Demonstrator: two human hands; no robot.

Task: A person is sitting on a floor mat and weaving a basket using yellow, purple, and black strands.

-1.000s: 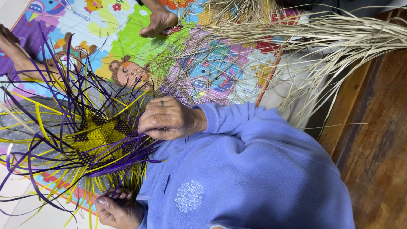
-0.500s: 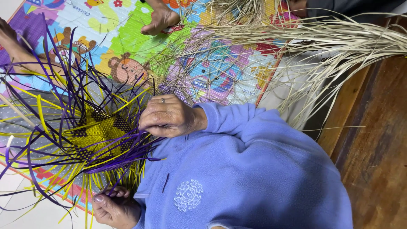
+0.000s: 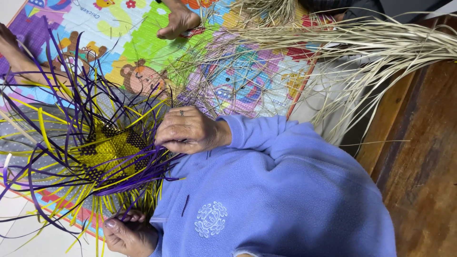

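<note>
Purple-yellow woven strips [image 3: 112, 152] under both hands

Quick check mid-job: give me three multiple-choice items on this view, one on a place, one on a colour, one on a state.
1. Where does the pale straw bundle lie?
A. Past the play mat, upper right
B. In a basket
C. Under the woven piece

2. What colours are the strips of the woven piece?
A. Red and green
B. Purple and yellow
C. All white

3. What is the right hand doing?
A. Raised clear of everything
B. Holding scissors
C. Resting on the strips, fingers curled

Key: 1 A, the bundle fans over the mat's far edge; 2 B, purple strands cross a yellow centre; 3 C, the ringed hand lies on the weave's edge.
</note>
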